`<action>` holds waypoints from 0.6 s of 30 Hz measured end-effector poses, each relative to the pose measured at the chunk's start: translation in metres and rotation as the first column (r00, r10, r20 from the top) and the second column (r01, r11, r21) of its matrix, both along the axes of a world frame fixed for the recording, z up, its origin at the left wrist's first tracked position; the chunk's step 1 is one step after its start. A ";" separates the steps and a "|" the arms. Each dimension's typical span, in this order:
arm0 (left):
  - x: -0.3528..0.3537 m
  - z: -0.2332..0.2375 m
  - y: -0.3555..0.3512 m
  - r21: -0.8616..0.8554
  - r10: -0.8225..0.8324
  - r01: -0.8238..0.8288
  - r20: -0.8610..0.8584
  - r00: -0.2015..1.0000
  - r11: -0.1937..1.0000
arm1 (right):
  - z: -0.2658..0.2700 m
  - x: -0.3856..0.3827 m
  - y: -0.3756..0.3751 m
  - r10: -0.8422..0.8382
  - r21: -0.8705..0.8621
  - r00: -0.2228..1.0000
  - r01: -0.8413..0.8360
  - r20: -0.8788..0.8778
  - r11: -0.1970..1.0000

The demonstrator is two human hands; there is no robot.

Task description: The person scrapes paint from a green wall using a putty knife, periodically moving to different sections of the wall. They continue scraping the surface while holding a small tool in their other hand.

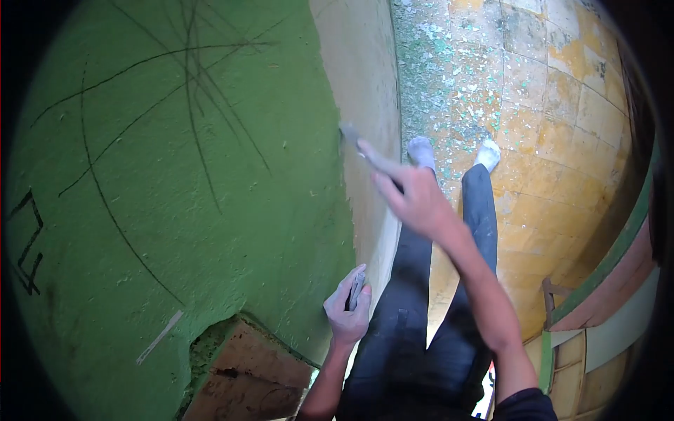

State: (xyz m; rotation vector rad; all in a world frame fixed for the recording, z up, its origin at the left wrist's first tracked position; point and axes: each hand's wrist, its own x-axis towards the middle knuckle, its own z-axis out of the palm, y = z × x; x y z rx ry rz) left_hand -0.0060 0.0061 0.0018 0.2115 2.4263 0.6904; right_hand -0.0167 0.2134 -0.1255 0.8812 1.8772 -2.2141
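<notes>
My right hand [418, 200] is closed around the handle of a scraper [375, 158]. Its tip meets the wall at the ragged border between the green paint [281, 175] and a bare pale strip [351, 77]. Lower down, my left hand [348, 309] is beside the wall, its fingers curled around a small, narrow grey piece [357, 286]. What kind of thing this piece is, I cannot make out. Pale dust coats the fingers of my left hand.
Green and white paint flakes [442, 63] litter the yellowish tiled floor [540, 182] along the wall. My feet in pale socks stand near them. Dark scrawled lines [189, 77] cross the green wall. A brown broken-edged patch [246, 372] is at the bottom left. A curved green-edged structure [604, 281] stands right.
</notes>
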 end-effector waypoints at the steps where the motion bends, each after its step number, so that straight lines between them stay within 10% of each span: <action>1: 0.000 -0.002 0.001 0.000 0.001 -0.001 -0.006 1.000 1.000 | 0.002 -0.007 0.020 0.112 -0.021 0.991 -0.111 0.069 0.994; 18: 0.001 -0.002 -0.002 0.012 -0.026 0.026 -0.018 1.000 1.000 | 0.013 0.024 -0.020 0.006 -0.126 0.999 -0.012 -0.053 0.992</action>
